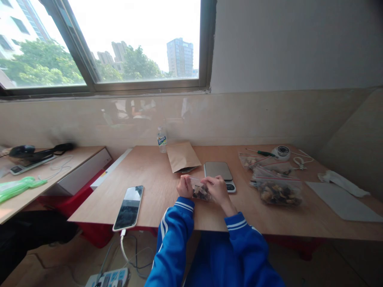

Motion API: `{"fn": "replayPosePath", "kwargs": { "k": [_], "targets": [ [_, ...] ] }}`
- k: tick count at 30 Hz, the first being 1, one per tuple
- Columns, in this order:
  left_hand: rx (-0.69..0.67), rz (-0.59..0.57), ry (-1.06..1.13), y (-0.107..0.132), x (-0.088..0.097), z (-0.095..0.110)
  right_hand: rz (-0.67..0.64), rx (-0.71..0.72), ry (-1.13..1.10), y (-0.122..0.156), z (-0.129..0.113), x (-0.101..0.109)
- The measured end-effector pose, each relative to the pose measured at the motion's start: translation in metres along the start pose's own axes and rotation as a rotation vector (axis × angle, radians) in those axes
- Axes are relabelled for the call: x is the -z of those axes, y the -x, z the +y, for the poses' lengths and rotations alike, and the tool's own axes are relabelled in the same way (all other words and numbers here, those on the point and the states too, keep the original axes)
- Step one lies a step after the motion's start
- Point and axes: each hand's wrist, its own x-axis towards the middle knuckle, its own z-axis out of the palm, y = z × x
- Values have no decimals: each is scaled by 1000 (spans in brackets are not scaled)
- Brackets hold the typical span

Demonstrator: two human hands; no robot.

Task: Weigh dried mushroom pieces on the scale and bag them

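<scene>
Both my hands hold one small clear zip bag with dark bits inside, just above the wooden table. My left hand pinches its left top corner with closed fingers. My right hand grips its right side, fingers curled. Right behind the bag lies a flat silver kitchen scale. A brown paper pouch lies to the back left of the scale.
A phone on a white cable lies at the table's front left. Larger zip bags of dried pieces sit to the right, with a screwdriver, a small round device and grey paper. A water bottle stands by the wall.
</scene>
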Motion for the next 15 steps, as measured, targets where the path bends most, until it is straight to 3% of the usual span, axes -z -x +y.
{"fn": "replayPosePath", "kwargs": {
  "k": [10,15],
  "targets": [
    [-14,0,-2,-1,1,2,-71,47,10,11,18,18],
    [-46,-25,2,-1,1,2,12,19,47,20,22,15]
  ]
}}
